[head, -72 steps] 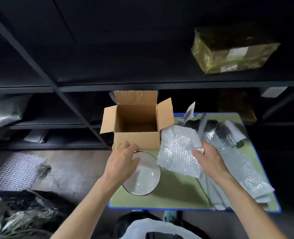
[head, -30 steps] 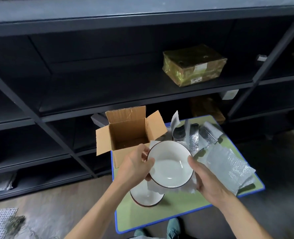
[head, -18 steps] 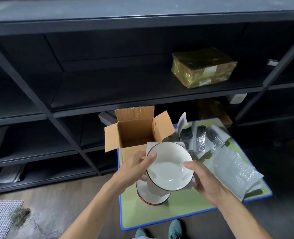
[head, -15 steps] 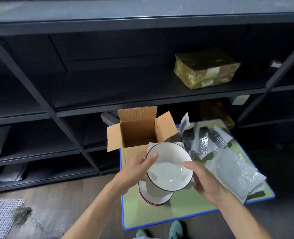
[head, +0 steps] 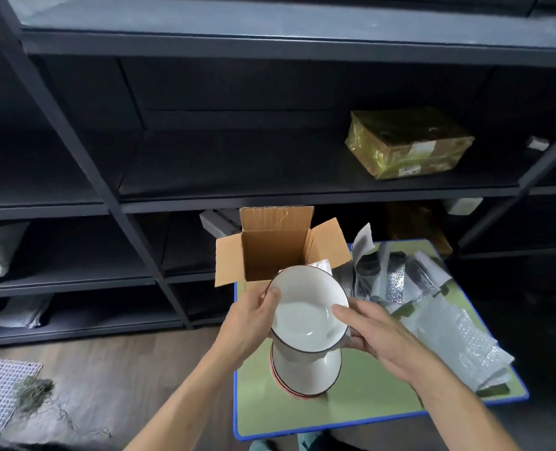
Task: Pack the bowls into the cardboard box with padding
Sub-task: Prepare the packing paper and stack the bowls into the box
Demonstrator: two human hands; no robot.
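Observation:
A white bowl [head: 306,310] with a dark rim is held tilted above the table, just in front of the open cardboard box [head: 271,252]. My left hand [head: 249,323] grips its left rim, thumb over the edge. My right hand [head: 372,333] holds the right side, thumb inside the bowl, fingers underneath with a sheet of bubble wrap whose corner [head: 320,265] peeks out behind the bowl. Below it a stack of bowls [head: 306,374] stands on the green table [head: 351,398].
Loose bubble wrap sheets [head: 446,333] and silvery padding [head: 397,281] cover the table's right side. Dark metal shelving [head: 205,177] stands behind, with a wrapped parcel [head: 407,144] on a shelf. A mesh mat [head: 0,382] lies on the floor at left.
I picked a bowl off the stack with the bubble wrap under it and raised it. Over the last second it moved slightly closer to the box, and the view shifted.

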